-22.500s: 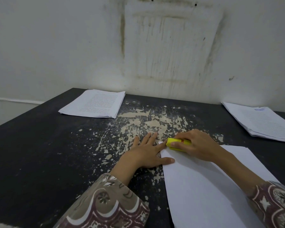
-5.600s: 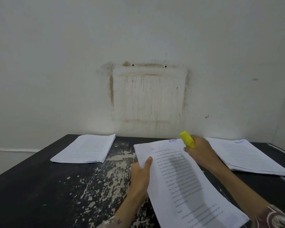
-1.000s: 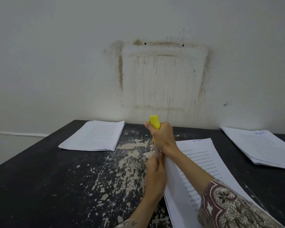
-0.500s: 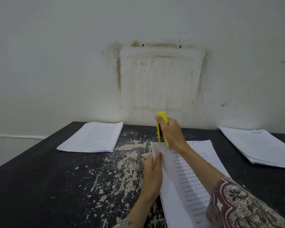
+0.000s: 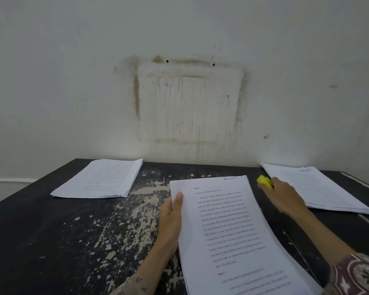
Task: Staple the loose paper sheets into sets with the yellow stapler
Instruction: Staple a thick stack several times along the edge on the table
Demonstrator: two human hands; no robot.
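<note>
A set of printed sheets (image 5: 228,226) lies in front of me on the black table (image 5: 51,241), text side up. My left hand (image 5: 172,220) grips its left edge near the top corner, thumb on the top page. My right hand (image 5: 282,195) is off to the right of the set and holds the yellow stapler (image 5: 264,181), whose tip sticks out past my fingers just above the table.
A stack of printed paper (image 5: 103,179) lies at the back left of the table. A second stack (image 5: 320,188) lies at the back right, just behind my right hand. A stained white wall (image 5: 190,103) stands right behind the table. The tabletop's paint is chipped in the middle.
My right hand has taken the stapler off the set's top left corner and swung it right and down. The set has dropped flatter onto the table, with my left hand holding its edge.
</note>
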